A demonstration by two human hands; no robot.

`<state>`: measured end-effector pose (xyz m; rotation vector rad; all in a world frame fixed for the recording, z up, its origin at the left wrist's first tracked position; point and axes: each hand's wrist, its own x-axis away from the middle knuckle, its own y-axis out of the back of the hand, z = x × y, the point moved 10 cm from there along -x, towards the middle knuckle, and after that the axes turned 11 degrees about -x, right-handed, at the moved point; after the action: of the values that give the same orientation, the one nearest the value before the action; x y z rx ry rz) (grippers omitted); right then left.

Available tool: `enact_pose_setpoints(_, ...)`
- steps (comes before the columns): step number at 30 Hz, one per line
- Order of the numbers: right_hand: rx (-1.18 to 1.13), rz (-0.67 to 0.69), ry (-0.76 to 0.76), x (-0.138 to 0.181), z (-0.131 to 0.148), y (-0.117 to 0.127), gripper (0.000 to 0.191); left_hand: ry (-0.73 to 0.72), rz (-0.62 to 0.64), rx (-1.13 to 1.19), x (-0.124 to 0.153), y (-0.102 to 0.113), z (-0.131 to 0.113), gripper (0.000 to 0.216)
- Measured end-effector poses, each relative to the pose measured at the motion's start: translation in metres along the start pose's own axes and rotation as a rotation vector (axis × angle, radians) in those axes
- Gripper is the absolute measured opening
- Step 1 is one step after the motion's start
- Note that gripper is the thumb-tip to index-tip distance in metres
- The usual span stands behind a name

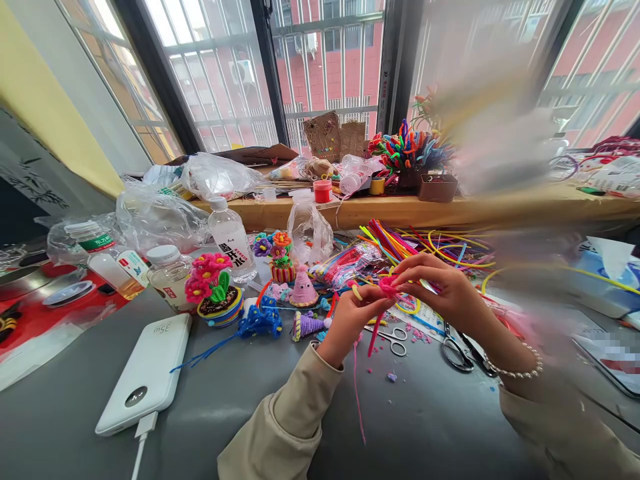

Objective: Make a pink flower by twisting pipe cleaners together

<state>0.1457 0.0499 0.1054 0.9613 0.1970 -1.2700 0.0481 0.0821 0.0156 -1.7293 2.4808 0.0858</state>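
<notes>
Both of my hands are raised over the middle of the table, working on a pink pipe cleaner (387, 287) bent into a small loop. My left hand (350, 317) pinches it from the left, and a pale yellow ring-like loop (356, 291) sits at its fingers. From the right, the fingertips of my right hand (440, 287) close on the same pink piece. A straight pink stem (373, 341) hangs below, and a thin pink yarn (359, 400) dangles under my left hand. Beneath lie small silver scissors (397, 341), with black-handled scissors (457, 353) farther right.
A potted pink pipe-cleaner flower (207, 280), blue pipe-cleaner flowers (260, 320) and a pink crocheted cone figure (303, 290) stand left of my hands. A white power bank (145, 373) lies front left, near a water bottle (230, 240). Colourful pipe cleaners (385, 243) are heaped behind. A blur covers the right side.
</notes>
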Motion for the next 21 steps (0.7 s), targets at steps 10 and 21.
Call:
enact_pose_setpoints(10, -0.178, 0.077, -0.193, 0.001, -0.02, -0.018, 0.024, -0.112, -0.039, -0.039, -0.002, 0.008, -0.011, 0.015)
enact_pose_setpoints(21, -0.045, -0.055, 0.01, 0.001, 0.004, -0.009, 0.013, -0.216, -0.069, -0.173, 0.001, 0.011, -0.016, 0.016)
